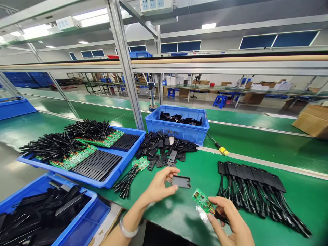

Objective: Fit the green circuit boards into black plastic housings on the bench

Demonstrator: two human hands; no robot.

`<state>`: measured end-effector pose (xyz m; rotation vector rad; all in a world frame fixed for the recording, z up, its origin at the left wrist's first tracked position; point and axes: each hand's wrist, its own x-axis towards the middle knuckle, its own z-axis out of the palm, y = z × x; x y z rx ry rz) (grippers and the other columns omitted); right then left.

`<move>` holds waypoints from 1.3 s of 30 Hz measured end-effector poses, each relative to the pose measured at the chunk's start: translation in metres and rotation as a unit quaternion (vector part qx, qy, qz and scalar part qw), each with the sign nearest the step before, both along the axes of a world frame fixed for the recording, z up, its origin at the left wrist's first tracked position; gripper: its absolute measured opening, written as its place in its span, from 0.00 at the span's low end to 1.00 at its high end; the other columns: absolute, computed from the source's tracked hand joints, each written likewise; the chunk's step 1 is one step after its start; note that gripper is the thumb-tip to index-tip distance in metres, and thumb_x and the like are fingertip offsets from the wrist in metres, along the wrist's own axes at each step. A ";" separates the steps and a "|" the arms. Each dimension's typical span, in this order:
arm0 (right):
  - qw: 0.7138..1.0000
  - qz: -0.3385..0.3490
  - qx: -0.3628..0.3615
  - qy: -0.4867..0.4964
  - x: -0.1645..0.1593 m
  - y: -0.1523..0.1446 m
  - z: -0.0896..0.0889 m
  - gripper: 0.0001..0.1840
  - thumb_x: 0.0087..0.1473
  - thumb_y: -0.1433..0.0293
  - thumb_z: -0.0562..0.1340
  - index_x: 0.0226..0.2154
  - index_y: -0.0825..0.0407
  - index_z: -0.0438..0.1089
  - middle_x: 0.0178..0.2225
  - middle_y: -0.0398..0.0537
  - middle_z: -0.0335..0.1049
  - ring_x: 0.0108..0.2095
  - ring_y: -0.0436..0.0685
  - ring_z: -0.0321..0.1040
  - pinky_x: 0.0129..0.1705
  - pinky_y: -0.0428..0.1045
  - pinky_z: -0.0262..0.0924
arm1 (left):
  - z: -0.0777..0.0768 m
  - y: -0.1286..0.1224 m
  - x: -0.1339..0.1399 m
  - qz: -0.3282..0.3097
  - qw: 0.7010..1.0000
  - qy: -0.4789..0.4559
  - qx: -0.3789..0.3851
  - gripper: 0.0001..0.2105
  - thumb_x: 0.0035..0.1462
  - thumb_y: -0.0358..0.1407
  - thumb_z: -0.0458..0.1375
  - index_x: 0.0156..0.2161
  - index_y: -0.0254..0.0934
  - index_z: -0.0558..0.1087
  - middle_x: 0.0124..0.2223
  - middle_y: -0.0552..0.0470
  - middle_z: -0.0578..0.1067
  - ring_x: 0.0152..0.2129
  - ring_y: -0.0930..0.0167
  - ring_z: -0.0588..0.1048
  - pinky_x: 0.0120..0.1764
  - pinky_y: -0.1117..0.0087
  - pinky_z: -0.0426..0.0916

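Between the thumb and fingers of my left hand [162, 184] is a small black plastic case half [181, 181], its hollow inside facing up. My right hand [228, 218] pinches a green circuit board [202, 201] at its wired end, and a black cable runs back under the fingers. The board and the case half are apart, both held above the green bench. Loose black case parts [164, 150] lie piled beyond my left hand. A few more green boards with black cables [130, 176] rest left of that hand.
Cased units with cables [252, 177] lie in a row at right. A yellow-handled screwdriver [221, 148] lies behind them. A blue bin [176, 131] of black parts stands at the back. At left are a blue tray [110, 182] of boards and another blue bin [87, 208].
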<state>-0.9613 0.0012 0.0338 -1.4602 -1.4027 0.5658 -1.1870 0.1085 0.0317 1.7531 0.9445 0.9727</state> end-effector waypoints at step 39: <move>0.988 0.032 0.071 -0.131 -0.017 0.007 -0.034 0.14 0.55 0.61 0.61 0.42 0.49 0.70 0.30 0.48 0.70 0.29 0.53 0.69 0.31 0.44 0.66 | -0.022 -0.059 0.077 0.077 0.865 -0.369 -0.332 0.19 0.51 0.40 0.64 0.44 0.33 0.66 0.42 0.40 0.77 0.35 0.64 0.77 0.34 0.70 0.70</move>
